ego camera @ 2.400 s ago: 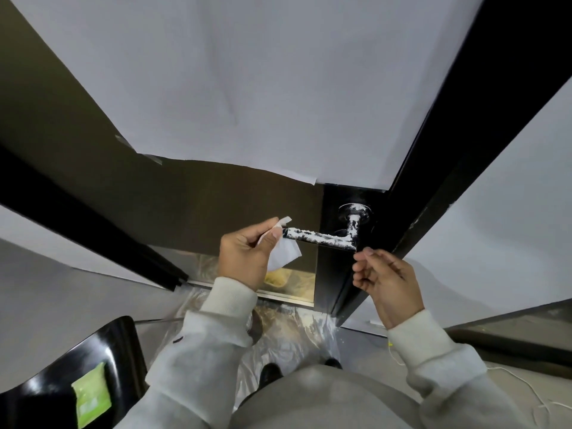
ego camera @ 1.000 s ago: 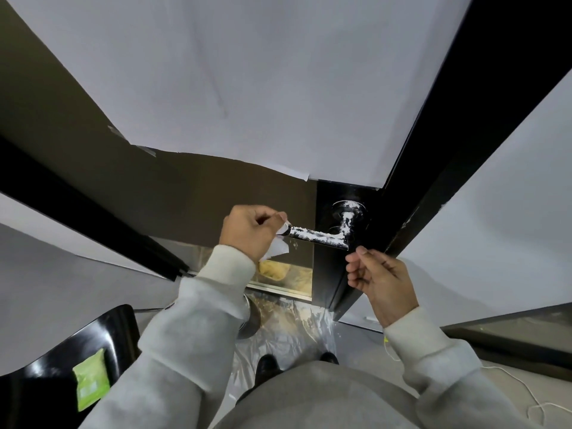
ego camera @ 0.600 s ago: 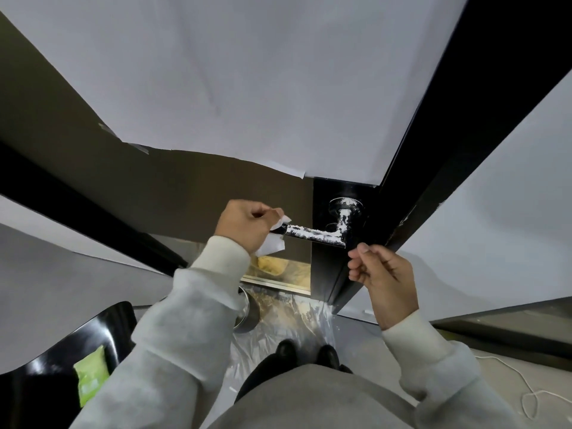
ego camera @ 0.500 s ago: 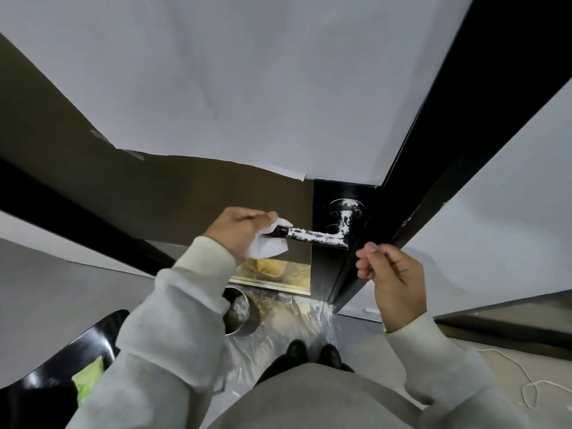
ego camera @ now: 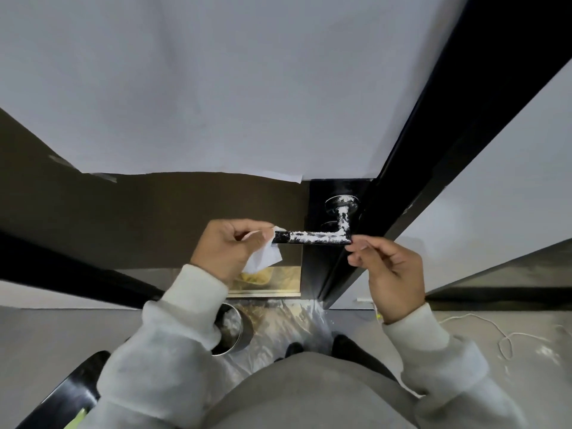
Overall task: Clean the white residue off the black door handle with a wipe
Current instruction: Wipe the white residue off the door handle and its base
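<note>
**Wipe pinched at the free tip of the streaked lever**

Residue covers most of what I see of the black door handle (ego camera: 312,237): white smears run along the lever from near its free left end to the bend, up the short neck and onto the round rose (ego camera: 342,202) set in the black door edge (ego camera: 322,261). The lever lies level, pointing left across the brown door panel (ego camera: 148,212).

My left hand (ego camera: 230,247) has its fingers curled around a crumpled white wipe (ego camera: 263,258), clamped on it right at the lever's free tip. A corner of the wipe shows above the thumb, touching the end of the handle, and the loose bulk hangs just below the tip. I cannot tell whether the fingers also close on the metal itself.

My right hand (ego camera: 388,267) sits just under the bend of the lever, fingers loosely curled toward the palm with nothing in them; the fingertips (ego camera: 356,243) are at the elbow of the handle, touching it or very nearly so. Both wrists wear pale grey sweatshirt cuffs.

White paper (ego camera: 216,88) covers the upper door, its lower edge ending just above the handle. Below, clear plastic sheeting (ego camera: 288,326) lies on the floor at the foot of the door, with a round metal bin (ego camera: 232,332) on its left edge, partly behind my left sleeve. Two dark shoe tips (ego camera: 315,346) show on the sheeting. A thin white cord (ego camera: 495,332) trails over the floor at the right, and a glossy black seat (ego camera: 68,394) sits at the lower left corner.
</note>
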Tool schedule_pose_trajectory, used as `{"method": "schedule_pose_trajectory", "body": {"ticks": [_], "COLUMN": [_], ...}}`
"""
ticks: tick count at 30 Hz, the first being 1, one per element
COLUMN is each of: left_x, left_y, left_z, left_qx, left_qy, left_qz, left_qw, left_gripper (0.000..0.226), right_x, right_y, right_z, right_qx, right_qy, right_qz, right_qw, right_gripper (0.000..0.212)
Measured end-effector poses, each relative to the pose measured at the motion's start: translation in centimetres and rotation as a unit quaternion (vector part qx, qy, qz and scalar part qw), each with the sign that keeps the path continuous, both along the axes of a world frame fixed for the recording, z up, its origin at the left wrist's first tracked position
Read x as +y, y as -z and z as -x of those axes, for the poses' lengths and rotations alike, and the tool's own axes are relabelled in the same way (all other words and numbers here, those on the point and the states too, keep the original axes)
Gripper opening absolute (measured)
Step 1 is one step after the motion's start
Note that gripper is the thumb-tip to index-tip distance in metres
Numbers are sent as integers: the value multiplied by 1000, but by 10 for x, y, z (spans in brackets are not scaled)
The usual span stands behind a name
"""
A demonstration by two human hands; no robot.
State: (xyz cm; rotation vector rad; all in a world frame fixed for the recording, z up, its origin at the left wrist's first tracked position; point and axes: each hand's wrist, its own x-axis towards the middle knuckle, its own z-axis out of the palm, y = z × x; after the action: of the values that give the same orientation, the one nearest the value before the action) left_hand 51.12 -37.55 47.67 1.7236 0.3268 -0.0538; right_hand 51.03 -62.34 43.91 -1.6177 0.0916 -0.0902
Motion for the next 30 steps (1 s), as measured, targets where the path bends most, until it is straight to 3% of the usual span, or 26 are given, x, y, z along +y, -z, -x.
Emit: {"method": "schedule_pose_trajectory", "body": {"ticks": [3,5,9,14,17,20,24,25,28,30], "left_x": [-6,-8,-7,-8,-16,-24,-24,-23,-21,-17], "left_y": [4,7,12,11,9,14,11,12,7,5], "left_z": [-10,-15,-3,15,18,20,23,24,25,29], "left_qx": [-28,-4,40,28,36,11,44,33,-24,-36], "left_qy": [-37,-58,-120,-254,-191,-168,-230,-233,-186,-157], "left_qz": [-147,-188,-13,146,209,106,174,150,-44,-125], "left_qw": [988,980,992,956,959,980,957,960,981,979], "left_gripper": [13,20,25,20,24,18,20,17,4,2], "right_x": [-2,-4,-12,-25,-25,-21,-19,-19,-14,-10], "right_y": [-4,-5,-11,-27,-37,-39,-35,-34,-34,-36], "right_z": [-6,-8,-11,-13,-12,-12,-9,-7,-3,-2], "right_qx": [-7,-11,-5,-106,-152,-161,-150,-150,-147,-155], "right_qy": [-9,-19,-57,-74,-91,-105,-101,-103,-103,-100], "right_qz": [43,64,99,175,155,145,124,127,125,132], "right_qw": [999,998,993,976,972,971,976,975,976,974], "right_gripper": [24,20,20,14,12,13,16,17,18,15]}}
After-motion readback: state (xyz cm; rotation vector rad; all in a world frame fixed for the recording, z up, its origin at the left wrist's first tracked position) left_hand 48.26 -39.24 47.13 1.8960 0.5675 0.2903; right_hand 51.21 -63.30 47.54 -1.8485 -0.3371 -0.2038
